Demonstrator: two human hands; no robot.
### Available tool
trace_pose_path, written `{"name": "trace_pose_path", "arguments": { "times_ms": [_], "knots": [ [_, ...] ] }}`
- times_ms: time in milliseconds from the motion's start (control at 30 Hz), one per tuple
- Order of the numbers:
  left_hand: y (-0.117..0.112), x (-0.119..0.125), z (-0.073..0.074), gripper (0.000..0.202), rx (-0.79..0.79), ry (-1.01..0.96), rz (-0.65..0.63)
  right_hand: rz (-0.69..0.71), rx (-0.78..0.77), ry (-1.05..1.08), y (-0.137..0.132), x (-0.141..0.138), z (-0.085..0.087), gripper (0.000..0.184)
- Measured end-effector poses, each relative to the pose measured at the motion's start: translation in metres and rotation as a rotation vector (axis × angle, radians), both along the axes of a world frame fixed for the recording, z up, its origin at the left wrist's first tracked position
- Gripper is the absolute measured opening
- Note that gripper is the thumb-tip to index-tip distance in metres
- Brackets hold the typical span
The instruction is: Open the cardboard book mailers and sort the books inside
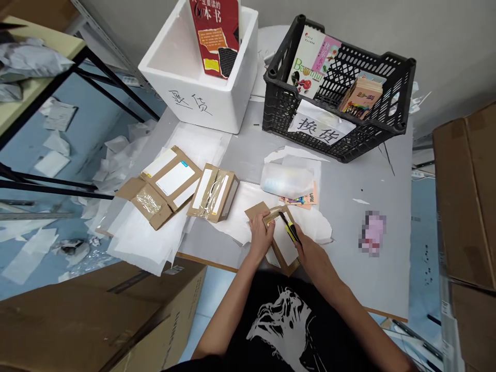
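My left hand [260, 233] grips the upper left side of a small cardboard box [284, 243] at the table's front edge. In my right hand [306, 247] is a yellow and black utility knife [291, 231], its tip at the box's upper edge. A flap of the box stands out to the left. Just beyond the box lie a pale wrapped bundle [287, 178] and a thin orange booklet [310, 196], on white paper. To the left are a taped cardboard box [213, 194] and an opened cardboard box [170, 181].
A white foam box [201, 103] with a red book [217, 36] stands at the back. Beside it, a black plastic crate [341, 150] holds books. White paper sheets [145, 243] lie at left. A blurred pink item [374, 232] lies at right. Large cartons [465, 201] flank the table.
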State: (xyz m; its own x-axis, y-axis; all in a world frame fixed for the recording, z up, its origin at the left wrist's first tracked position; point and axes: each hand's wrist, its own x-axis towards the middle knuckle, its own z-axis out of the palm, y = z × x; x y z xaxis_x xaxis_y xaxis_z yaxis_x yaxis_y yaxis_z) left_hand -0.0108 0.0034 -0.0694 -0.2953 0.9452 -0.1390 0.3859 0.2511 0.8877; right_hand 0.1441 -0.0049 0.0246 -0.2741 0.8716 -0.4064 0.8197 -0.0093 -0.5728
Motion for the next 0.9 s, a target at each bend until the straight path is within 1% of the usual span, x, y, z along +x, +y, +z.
{"name": "trace_pose_path", "arguments": {
  "times_ms": [133, 233, 333, 400, 467, 533, 667, 767, 900],
  "knots": [
    [0.003, 0.003, 0.000, 0.022, -0.007, 0.012, 0.000, 0.073, -0.017, -0.120, 0.009, -0.007, -0.008, 0.053],
    [-0.001, 0.003, -0.004, 0.022, -0.026, -0.010, 0.021, 0.128, -0.041, -0.220, 0.011, -0.012, -0.004, 0.053],
    [-0.013, -0.001, -0.011, 0.022, -0.058, -0.066, 0.102, 0.242, -0.072, -0.355, 0.002, -0.023, 0.002, 0.056],
    [-0.021, -0.003, -0.016, 0.021, -0.062, -0.083, 0.148, 0.329, -0.047, -0.461, -0.007, -0.031, 0.005, 0.063],
    [-0.027, -0.004, -0.019, 0.020, -0.066, -0.076, 0.170, 0.378, -0.002, -0.554, -0.014, -0.037, 0.006, 0.069],
    [-0.028, -0.004, -0.021, 0.019, -0.069, -0.065, 0.177, 0.400, 0.041, -0.614, -0.017, -0.040, 0.007, 0.070],
    [-0.028, -0.001, -0.024, 0.019, -0.059, -0.065, 0.172, 0.445, 0.100, -0.671, -0.016, -0.043, 0.008, 0.065],
    [-0.028, -0.001, -0.024, 0.018, -0.049, -0.061, 0.171, 0.441, 0.119, -0.697, -0.019, -0.046, 0.007, 0.062],
    [-0.029, 0.000, -0.024, 0.019, -0.047, -0.049, 0.163, 0.439, 0.119, -0.717, -0.029, -0.043, 0.003, 0.062]
  ]
}}
